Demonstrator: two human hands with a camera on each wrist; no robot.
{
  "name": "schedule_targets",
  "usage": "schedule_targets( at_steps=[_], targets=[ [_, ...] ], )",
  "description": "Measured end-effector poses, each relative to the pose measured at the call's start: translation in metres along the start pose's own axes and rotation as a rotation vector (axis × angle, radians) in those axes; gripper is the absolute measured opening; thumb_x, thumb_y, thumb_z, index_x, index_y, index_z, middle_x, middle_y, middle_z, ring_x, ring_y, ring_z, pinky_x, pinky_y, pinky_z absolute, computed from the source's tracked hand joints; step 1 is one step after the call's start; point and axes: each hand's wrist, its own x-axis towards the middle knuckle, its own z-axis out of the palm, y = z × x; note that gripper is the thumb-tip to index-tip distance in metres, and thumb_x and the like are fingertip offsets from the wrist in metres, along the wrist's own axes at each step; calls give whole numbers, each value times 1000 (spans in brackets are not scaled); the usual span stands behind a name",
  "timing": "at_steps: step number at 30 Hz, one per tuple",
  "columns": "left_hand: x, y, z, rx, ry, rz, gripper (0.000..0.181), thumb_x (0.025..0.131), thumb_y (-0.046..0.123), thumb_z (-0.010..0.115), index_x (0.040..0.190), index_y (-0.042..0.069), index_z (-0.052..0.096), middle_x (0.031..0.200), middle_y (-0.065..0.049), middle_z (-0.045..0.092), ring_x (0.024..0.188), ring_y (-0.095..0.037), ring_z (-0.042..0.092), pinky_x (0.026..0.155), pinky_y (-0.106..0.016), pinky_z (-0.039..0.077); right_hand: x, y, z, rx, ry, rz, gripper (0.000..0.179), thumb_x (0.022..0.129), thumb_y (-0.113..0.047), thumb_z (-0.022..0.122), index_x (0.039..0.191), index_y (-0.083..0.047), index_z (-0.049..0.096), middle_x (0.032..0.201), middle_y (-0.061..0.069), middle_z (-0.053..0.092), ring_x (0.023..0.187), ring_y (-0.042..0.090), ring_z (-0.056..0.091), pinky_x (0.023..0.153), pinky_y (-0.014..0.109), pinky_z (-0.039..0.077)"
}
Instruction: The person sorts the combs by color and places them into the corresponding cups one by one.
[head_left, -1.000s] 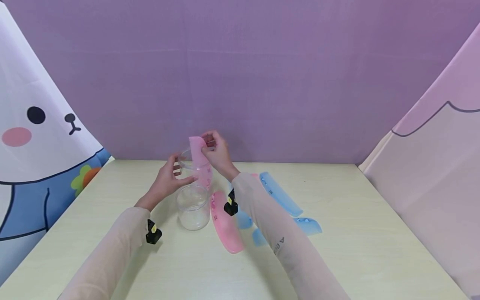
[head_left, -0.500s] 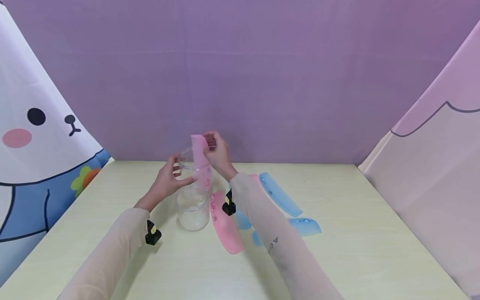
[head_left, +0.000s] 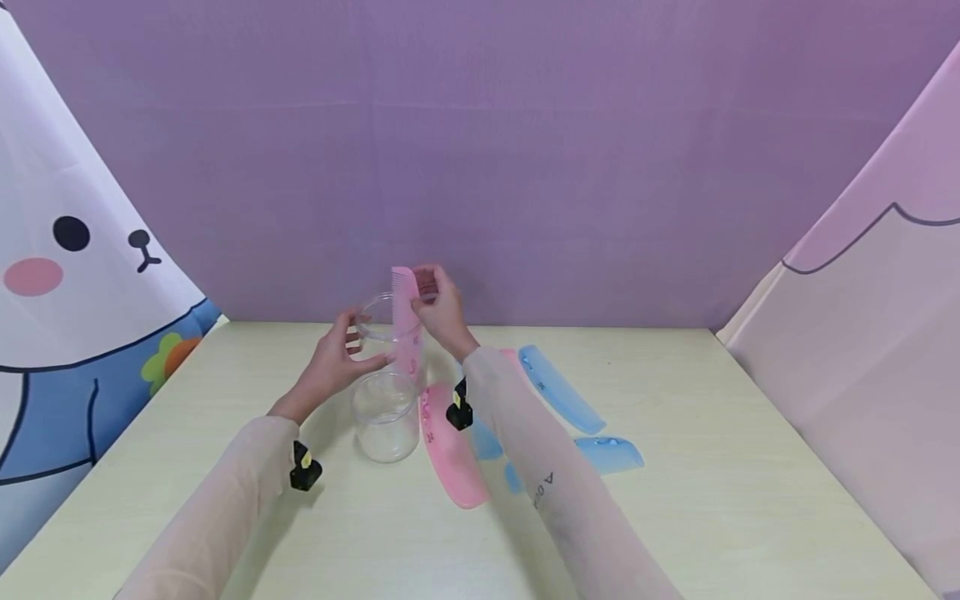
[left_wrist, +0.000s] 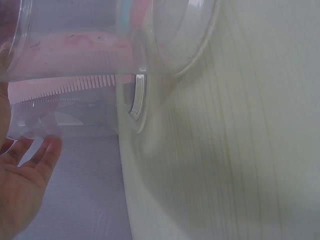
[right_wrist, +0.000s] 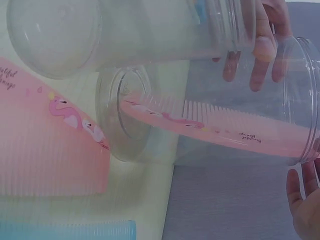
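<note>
Two clear plastic jars stand one behind the other. My left hand (head_left: 330,362) grips the back jar (right_wrist: 302,65), thumb in front and fingers around its far side. Inside this jar stands a pink comb (head_left: 406,300), its teeth facing left and its top above the rim. My right hand (head_left: 444,312) pinches the comb near that top, right at the rim. In the right wrist view the comb leans, with its lower end at the jar's bottom and a flamingo print along its spine. The front jar (head_left: 386,433) stands closer to me, and no comb shows in it.
Another pink comb (head_left: 453,458) lies right of the front jar. Blue combs, including an upper blue comb (head_left: 562,390) and a lower blue comb (head_left: 617,452), lie further right, partly hidden by my right sleeve (head_left: 555,467). A purple cloth (head_left: 540,167) hangs behind the table (head_left: 750,467).
My right hand has shifted slightly right, turning the comb so its teeth show and its top stands more upright. My left hand and both jars have stayed in place.
</note>
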Motion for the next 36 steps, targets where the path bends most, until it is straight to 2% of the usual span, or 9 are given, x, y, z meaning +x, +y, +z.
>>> schedule_targets(
  at_steps=[4, 10, 14, 20, 24, 31, 36],
  targets=[
    [1, 0, 0, 1, -2, -1, 90, 71, 34, 77, 138, 9, 22, 135, -18, 39, 117, -39, 48, 94, -51, 46, -5, -11, -3, 22, -14, -6, 39, 77, 19, 51, 115, 10, 48, 107, 30, 55, 98, 42, 54, 86, 46, 50],
    [1, 1, 0, 8, 4, 9, 87, 72, 32, 77, 136, 8, 24, 133, -17, 41, 116, -39, 48, 94, -50, 46, 0, 2, -2, -30, 10, -9, 38, 79, 13, 55, 114, 2, 50, 106, 19, 57, 96, 31, 56, 83, 34, 52],
    [0, 0, 0, 10, 12, 26, 85, 72, 32, 77, 135, 8, 26, 132, -18, 41, 116, -38, 48, 93, -51, 46, 4, 10, -2, -53, 8, -7, 38, 80, 9, 57, 116, -1, 49, 106, 15, 57, 97, 27, 56, 84, 33, 52],
    [1, -1, -1, 6, 26, 45, 82, 72, 29, 77, 133, 7, 28, 129, -18, 44, 115, -37, 49, 93, -51, 47, 7, 10, -10, -73, -3, -20, 38, 80, 7, 59, 116, -1, 49, 107, 18, 58, 100, 29, 56, 81, 27, 51],
    [1, -1, -1, 6, 22, 37, 82, 72, 30, 78, 133, 7, 28, 127, -18, 44, 114, -38, 50, 93, -51, 47, 8, 12, -20, -59, -1, -22, 39, 80, 8, 60, 117, 3, 48, 110, 23, 57, 102, 32, 55, 79, 26, 50],
    [0, -1, -2, 8, 12, 23, 82, 71, 29, 78, 133, 8, 27, 130, -18, 42, 114, -40, 50, 93, -52, 46, 8, 21, -45, -51, 4, -7, 41, 79, 8, 61, 117, 6, 47, 111, 28, 55, 102, 37, 54, 83, 37, 50],
    [0, -1, -3, 9, 13, 16, 82, 72, 27, 78, 133, 7, 26, 132, -20, 41, 115, -41, 49, 93, -51, 46, 3, 32, -64, -88, -17, 34, 41, 81, 6, 60, 119, 7, 45, 115, 28, 52, 104, 36, 52, 89, 43, 47]
  ],
)
